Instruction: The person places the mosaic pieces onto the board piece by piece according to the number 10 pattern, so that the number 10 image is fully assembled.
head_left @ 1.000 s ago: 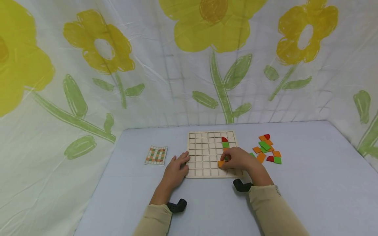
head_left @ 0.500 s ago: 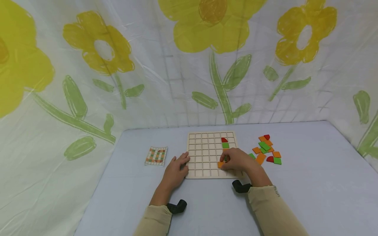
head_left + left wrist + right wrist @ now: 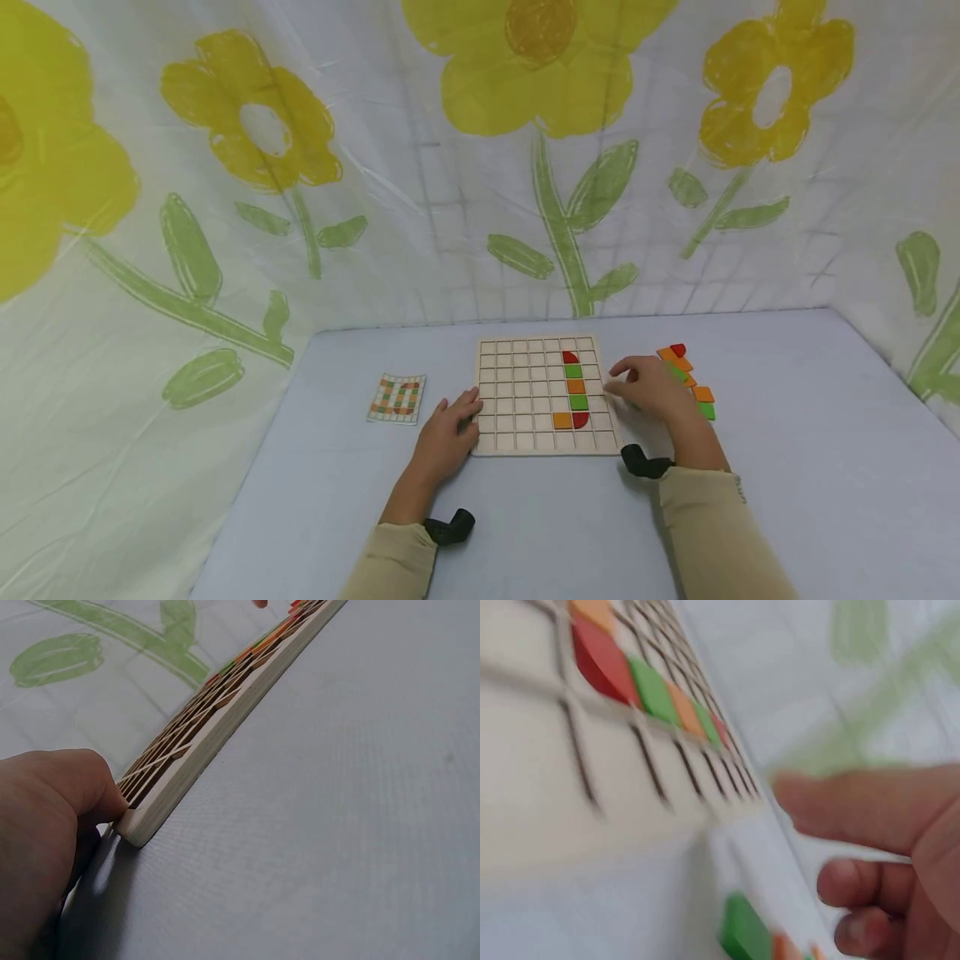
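Observation:
A wooden grid board (image 3: 517, 375) lies on the table. My left hand (image 3: 447, 435) rests against its left edge, and in the left wrist view the thumb (image 3: 94, 784) touches the board's corner. One column holds red quarter-round, green and orange tiles, ending near the front in a red quarter-round tile (image 3: 581, 420). An orange square tile (image 3: 562, 421) sits in the cell left of that one. My right hand (image 3: 656, 390) is just past the board's right edge, over the loose tiles, its thumb and forefinger apart. No tile shows between its fingers in the right wrist view.
Loose tiles lie right of the board, among them an orange tile (image 3: 702, 393) and a green tile (image 3: 707, 410); my right hand hides some. Left of the board lies a pattern card (image 3: 397, 398). A flower-painted white sheet (image 3: 420, 208) hangs behind the table.
My right hand has let go of the orange tile in its cell and moved right, off the board, toward the loose tiles. The left hand stays in place.

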A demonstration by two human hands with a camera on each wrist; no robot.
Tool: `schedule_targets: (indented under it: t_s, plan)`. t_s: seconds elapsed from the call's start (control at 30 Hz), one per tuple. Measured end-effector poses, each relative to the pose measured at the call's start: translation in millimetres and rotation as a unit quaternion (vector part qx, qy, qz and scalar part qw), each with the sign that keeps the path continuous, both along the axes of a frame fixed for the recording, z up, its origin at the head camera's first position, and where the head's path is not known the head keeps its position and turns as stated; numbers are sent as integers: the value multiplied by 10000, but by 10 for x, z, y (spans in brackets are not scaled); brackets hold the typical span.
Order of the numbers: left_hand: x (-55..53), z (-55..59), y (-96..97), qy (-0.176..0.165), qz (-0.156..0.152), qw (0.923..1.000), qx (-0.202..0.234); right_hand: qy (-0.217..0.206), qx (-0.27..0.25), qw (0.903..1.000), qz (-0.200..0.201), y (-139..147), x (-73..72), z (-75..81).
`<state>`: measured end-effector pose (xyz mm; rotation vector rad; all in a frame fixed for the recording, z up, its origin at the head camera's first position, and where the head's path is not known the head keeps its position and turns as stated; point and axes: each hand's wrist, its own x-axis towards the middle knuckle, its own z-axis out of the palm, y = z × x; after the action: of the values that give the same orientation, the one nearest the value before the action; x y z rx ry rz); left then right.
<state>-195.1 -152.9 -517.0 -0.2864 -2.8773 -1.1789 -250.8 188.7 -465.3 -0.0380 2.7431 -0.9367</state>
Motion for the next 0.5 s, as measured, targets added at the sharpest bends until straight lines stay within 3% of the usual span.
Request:
schedule_targets:
  t_s: [0.1, 0.23, 0.5]
  plan:
    - [6, -7, -2, 6, -1, 10000, -45, 80, 91, 9986, -510, 279, 15, -23]
    - [15, -6, -2, 9, 4, 10000, -49, -104, 42, 9968, -795, 509, 45, -85]
    - [8, -5, 1, 24, 3, 10000, -25, 45, 288, 9983, -510, 471, -16, -144]
